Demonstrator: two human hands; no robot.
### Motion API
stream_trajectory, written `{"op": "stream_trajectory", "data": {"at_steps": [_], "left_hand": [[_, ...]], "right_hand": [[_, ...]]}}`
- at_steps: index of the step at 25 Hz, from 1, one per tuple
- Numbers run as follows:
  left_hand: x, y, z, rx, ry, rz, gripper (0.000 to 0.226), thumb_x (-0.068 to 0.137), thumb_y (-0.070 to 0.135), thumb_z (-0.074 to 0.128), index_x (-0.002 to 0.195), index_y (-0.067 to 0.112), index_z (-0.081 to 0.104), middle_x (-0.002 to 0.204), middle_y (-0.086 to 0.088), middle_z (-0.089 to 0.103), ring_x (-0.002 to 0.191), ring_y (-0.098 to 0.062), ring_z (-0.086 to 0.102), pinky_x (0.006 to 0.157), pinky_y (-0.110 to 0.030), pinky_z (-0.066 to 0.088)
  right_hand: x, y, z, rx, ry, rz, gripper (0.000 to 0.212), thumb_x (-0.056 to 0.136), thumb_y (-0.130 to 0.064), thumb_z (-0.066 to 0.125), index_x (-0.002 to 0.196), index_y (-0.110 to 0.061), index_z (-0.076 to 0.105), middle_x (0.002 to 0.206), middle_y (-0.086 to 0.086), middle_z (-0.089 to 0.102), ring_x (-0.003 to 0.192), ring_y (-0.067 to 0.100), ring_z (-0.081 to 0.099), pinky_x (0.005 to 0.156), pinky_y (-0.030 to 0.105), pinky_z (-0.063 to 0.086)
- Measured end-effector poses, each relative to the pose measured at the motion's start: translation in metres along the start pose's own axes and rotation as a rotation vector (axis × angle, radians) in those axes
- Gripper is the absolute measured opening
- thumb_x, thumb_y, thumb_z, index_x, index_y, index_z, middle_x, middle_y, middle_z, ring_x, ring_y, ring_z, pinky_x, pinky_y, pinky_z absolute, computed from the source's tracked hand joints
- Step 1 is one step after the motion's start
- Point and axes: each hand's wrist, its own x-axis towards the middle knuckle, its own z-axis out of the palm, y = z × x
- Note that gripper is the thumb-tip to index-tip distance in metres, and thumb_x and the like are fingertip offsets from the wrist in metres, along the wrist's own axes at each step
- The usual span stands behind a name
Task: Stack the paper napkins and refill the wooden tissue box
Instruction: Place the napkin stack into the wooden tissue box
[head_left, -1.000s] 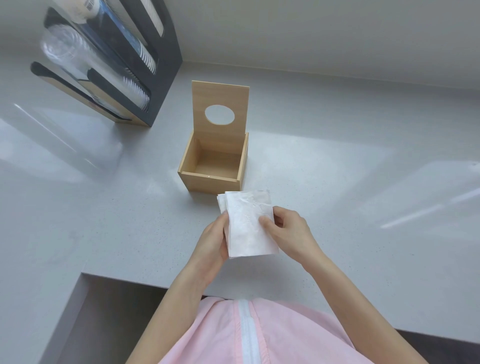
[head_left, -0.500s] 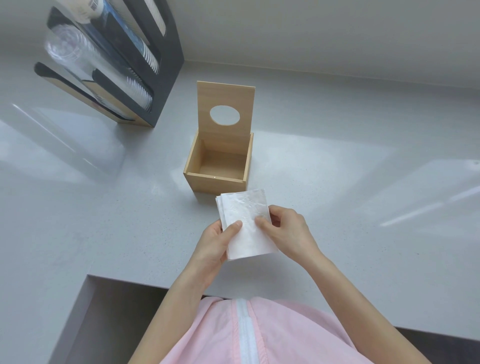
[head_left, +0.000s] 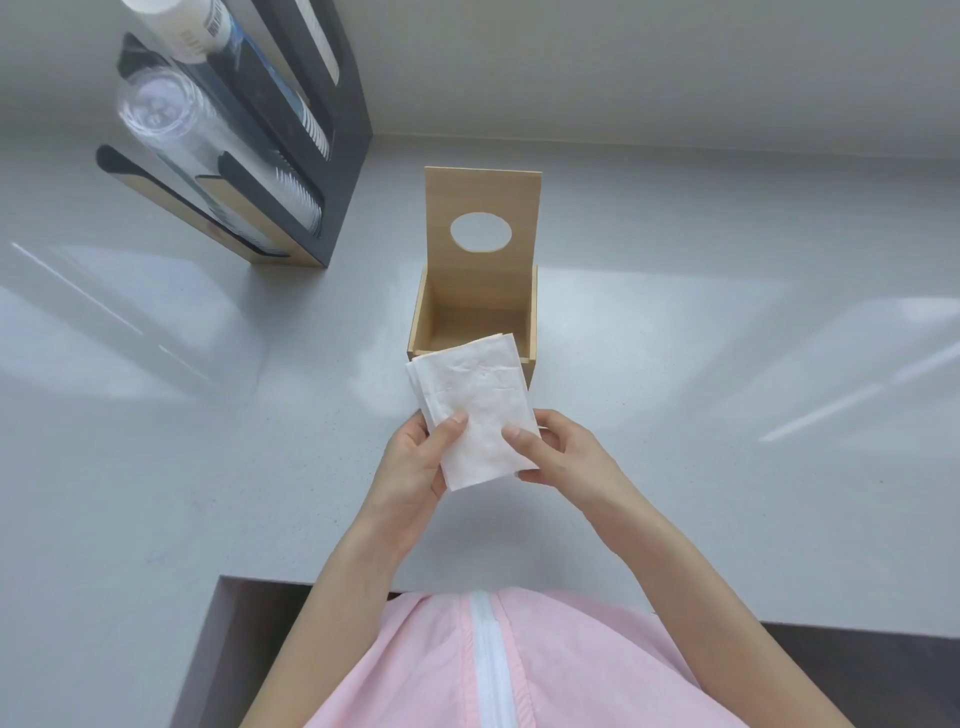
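Note:
A small stack of white paper napkins (head_left: 475, 400) is held between both my hands just in front of the wooden tissue box (head_left: 529, 322). My left hand (head_left: 415, 467) grips the stack's left edge with the thumb on top. My right hand (head_left: 566, 452) pinches its right side. The stack's far edge overlaps the box's front wall. The box stands open and looks empty inside; its lid (head_left: 483, 218), with an oval hole, is raised upright at the back.
A dark cup-and-lid dispenser (head_left: 270, 135) with clear cups stands at the back left on the grey countertop (head_left: 727, 415). The counter's front edge has a cut-out at the lower left (head_left: 228, 587). A wall runs along the back.
The napkin stack has moved forward, from the counter in front of the box to over its front wall. My left thumb has shifted onto the top of the stack.

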Motion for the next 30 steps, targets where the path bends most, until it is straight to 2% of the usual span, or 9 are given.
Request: {"op": "stream_trajectory", "data": {"at_steps": [4, 7, 10, 13, 16, 19, 23, 27, 30], "left_hand": [[-0.002, 0.009, -0.01, -0.025, -0.06, 0.041, 0.03, 0.083, 0.023, 0.056, 0.11, 0.012, 0.06, 0.1, -0.001, 0.073, 0.093, -0.018, 0.069, 0.08, -0.028, 0.057], [0.008, 0.019, -0.022, 0.001, -0.087, 0.09, 0.029, 0.084, 0.021, 0.058, 0.111, 0.01, 0.059, 0.102, -0.005, 0.071, 0.094, -0.02, 0.068, 0.078, -0.027, 0.057], [0.02, 0.033, -0.024, 0.122, 0.004, 0.108, 0.01, 0.088, 0.017, 0.056, 0.097, 0.014, 0.059, 0.088, 0.0, 0.066, 0.081, -0.015, 0.064, 0.068, -0.018, 0.056], [0.029, 0.045, -0.025, 0.278, 0.096, 0.132, 0.003, 0.088, 0.018, 0.059, 0.088, 0.02, 0.061, 0.08, 0.006, 0.066, 0.076, -0.01, 0.061, 0.07, -0.02, 0.048], [0.04, 0.055, -0.026, 0.443, 0.152, 0.186, 0.008, 0.086, 0.017, 0.062, 0.081, 0.022, 0.06, 0.082, 0.001, 0.062, 0.078, -0.013, 0.057, 0.071, -0.021, 0.042], [0.055, 0.069, -0.024, 0.547, 0.189, 0.247, 0.016, 0.086, 0.015, 0.062, 0.075, 0.024, 0.055, 0.078, 0.005, 0.059, 0.075, -0.017, 0.055, 0.069, -0.023, 0.043], [0.08, 0.089, -0.022, 0.735, 0.255, 0.312, 0.019, 0.085, 0.017, 0.062, 0.071, 0.025, 0.052, 0.078, 0.009, 0.059, 0.078, -0.02, 0.057, 0.079, -0.034, 0.048], [0.097, 0.089, -0.014, 1.022, 0.299, 0.365, 0.008, 0.086, 0.017, 0.059, 0.089, 0.009, 0.058, 0.087, -0.004, 0.063, 0.082, -0.022, 0.059, 0.073, -0.029, 0.046], [0.101, 0.083, -0.01, 1.321, 0.312, 0.426, 0.014, 0.088, 0.019, 0.054, 0.096, 0.008, 0.056, 0.096, -0.008, 0.068, 0.092, -0.029, 0.061, 0.074, -0.034, 0.044]], "right_hand": [[0.0, -0.001, 0.012, 0.074, 0.012, -0.054, 0.02, 0.09, -0.019, 0.058, 0.109, -0.012, 0.061, 0.099, -0.003, 0.069, 0.097, 0.014, 0.067, 0.089, 0.025, 0.054], [0.005, -0.005, 0.01, 0.029, 0.031, -0.107, 0.01, 0.089, -0.013, 0.058, 0.097, -0.018, 0.061, 0.092, -0.004, 0.068, 0.088, 0.014, 0.066, 0.084, 0.023, 0.056], [0.009, -0.012, 0.0, -0.033, 0.062, -0.15, 0.014, 0.089, -0.009, 0.058, 0.099, -0.018, 0.06, 0.091, -0.003, 0.067, 0.083, 0.014, 0.065, 0.078, 0.02, 0.056], [0.014, -0.025, -0.012, -0.032, 0.108, -0.179, 0.016, 0.088, -0.008, 0.059, 0.101, -0.018, 0.059, 0.09, -0.001, 0.067, 0.078, 0.011, 0.066, 0.069, 0.013, 0.055], [0.026, -0.041, -0.019, -0.089, 0.164, -0.205, 0.015, 0.087, -0.009, 0.06, 0.1, -0.017, 0.058, 0.091, 0.001, 0.064, 0.076, 0.015, 0.065, 0.076, 0.021, 0.054], [0.041, -0.063, -0.023, -0.237, 0.239, -0.272, 0.016, 0.086, -0.012, 0.061, 0.101, -0.016, 0.058, 0.083, -0.004, 0.06, 0.077, 0.019, 0.063, 0.077, 0.027, 0.051], [0.069, -0.087, -0.023, -0.493, 0.335, -0.344, 0.02, 0.086, -0.016, 0.057, 0.105, -0.011, 0.06, 0.092, 0.002, 0.062, 0.084, 0.02, 0.061, 0.066, 0.024, 0.047], [0.095, -0.089, -0.022, -0.798, 0.356, -0.318, 0.019, 0.085, -0.013, 0.051, 0.103, -0.009, 0.058, 0.099, 0.013, 0.066, 0.093, 0.032, 0.06, 0.074, 0.04, 0.049], [0.103, -0.09, -0.018, -1.092, 0.35, -0.317, 0.022, 0.085, -0.008, 0.045, 0.105, -0.007, 0.055, 0.103, 0.015, 0.064, 0.095, 0.036, 0.056, 0.065, 0.033, 0.035]]}}
